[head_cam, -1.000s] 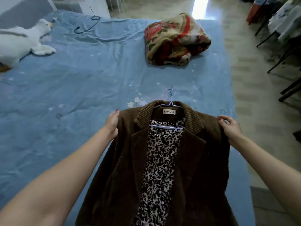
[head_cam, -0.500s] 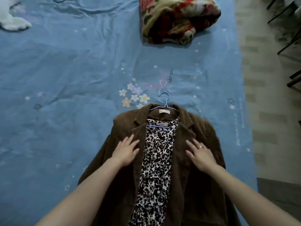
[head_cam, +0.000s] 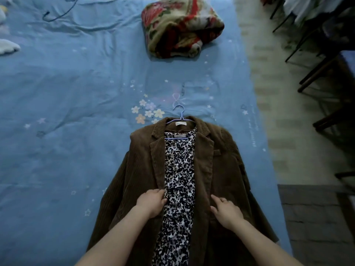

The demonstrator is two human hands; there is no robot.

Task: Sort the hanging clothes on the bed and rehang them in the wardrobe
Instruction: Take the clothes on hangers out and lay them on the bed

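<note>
A brown corduroy jacket (head_cam: 226, 169) lies flat on the blue bed sheet (head_cam: 76, 112), front up, with a leopard-print blouse (head_cam: 179, 169) inside it. Both hang on a light blue hanger (head_cam: 180, 114) whose hook points away from me. My left hand (head_cam: 150, 203) grips the jacket's left front edge beside the blouse, fingers curled over the fabric. My right hand (head_cam: 225, 211) rests on the jacket's right front panel with fingers bent; whether it pinches the cloth is unclear.
A folded floral blanket (head_cam: 180, 27) sits at the far side of the bed. A dark cord (head_cam: 57, 12) lies at the far left, beside a white plush toy (head_cam: 7, 46). Dark chair legs (head_cam: 317, 64) stand on the tiled floor to the right.
The jacket was set down from a held-up position onto the bed. Both hands slid down from its shoulders, across the chest, to the front edges at waist height.
</note>
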